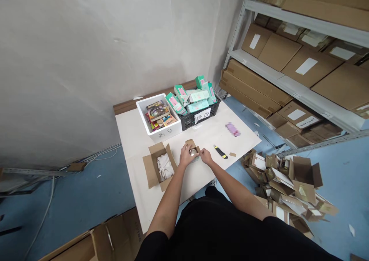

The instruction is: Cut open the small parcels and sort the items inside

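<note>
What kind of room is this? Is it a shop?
Probably a storeroom or packing room rather than a shop: metal shelves hold cardboard boxes, opened cartons are heaped on the floor, and a cutter lies on the table.

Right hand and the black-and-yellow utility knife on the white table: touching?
Apart. The head view shows a strip of white tabletop between the right hand and the knife.

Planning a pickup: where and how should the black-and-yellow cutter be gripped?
Probably by the black middle of the cutter, from above, pinching across its long sides: it lies flat, long and slim. I'd avoid the ends, whose detail is too small to read.
</note>
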Motion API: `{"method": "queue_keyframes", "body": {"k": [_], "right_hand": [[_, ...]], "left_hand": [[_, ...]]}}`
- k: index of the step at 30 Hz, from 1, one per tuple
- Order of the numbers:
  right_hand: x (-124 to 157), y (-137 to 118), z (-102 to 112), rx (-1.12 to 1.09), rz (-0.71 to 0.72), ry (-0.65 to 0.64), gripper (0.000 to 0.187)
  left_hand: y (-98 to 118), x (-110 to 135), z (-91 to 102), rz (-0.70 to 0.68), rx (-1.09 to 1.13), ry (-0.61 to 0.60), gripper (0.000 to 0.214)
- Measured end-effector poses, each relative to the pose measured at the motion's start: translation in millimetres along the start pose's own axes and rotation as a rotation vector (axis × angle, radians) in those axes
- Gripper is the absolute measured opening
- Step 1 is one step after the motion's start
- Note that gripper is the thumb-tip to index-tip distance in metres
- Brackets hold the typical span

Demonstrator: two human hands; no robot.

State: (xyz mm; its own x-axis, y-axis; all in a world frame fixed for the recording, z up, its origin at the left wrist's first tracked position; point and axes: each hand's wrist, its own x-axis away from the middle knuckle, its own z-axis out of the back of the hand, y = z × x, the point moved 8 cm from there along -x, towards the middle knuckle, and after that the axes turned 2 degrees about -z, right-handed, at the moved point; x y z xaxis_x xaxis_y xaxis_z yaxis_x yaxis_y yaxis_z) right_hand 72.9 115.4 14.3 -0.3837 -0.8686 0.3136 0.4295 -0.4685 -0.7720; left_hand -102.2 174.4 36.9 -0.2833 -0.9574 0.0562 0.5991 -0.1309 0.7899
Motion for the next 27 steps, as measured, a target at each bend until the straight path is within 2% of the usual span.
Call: {"method": "queue_keyframes", "body": {"k": [3, 4, 6, 9, 13, 18, 21, 24, 27], "right_hand": [[0.4, 4.8, -0.1, -0.009, -0.009, 0.0, 0.031], [0.8, 6.1, -1.0, -0.012, -0.009, -0.001, 0.03], [2.8, 7.4, -4.1, -0.029, 0.01, -0.007, 0.023], [8.5, 5.9, -12.3, -0.064, 0.084, -0.042, 0.008], [17.5, 1.0, -18.8, 0.014, 0.197, -0.051, 0.022], [19.6, -4.9, -19.0, 0.098, 0.25, -0.092, 0.028], [18.0, -6.1, -15.0, -0.063, 0.24, -0.156, 0.024], [19.5, 1.3, -10.4, -0.275, 0.169, -0.204, 0.026], [26.2, 11.3, -5.4, -0.428, 0.107, -0.19, 0.037]], "left_hand": [[-38.7, 1.6, 7.1, 0.245, 0.182, 0.073, 0.058], [-48.2, 3.1, 4.8, 0.309, 0.219, 0.062, 0.056], [-56.5, 4.9, -5.1, 0.348, 0.269, -0.004, 0.053], [-54.1, 6.5, -19.7, 0.307, 0.35, -0.058, 0.052], [-46.4, 6.8, -26.2, 0.243, 0.443, -0.029, 0.056], [-38.0, 5.2, -21.6, 0.181, 0.485, 0.012, 0.053], [-31.3, 9.3, -16.3, 0.144, 0.492, 0.027, 0.045], [-22.0, 18.8, -12.8, 0.066, 0.433, -0.01, 0.037], [-14.6, 29.3, -14.5, -0.016, 0.308, -0.094, 0.046]]}}
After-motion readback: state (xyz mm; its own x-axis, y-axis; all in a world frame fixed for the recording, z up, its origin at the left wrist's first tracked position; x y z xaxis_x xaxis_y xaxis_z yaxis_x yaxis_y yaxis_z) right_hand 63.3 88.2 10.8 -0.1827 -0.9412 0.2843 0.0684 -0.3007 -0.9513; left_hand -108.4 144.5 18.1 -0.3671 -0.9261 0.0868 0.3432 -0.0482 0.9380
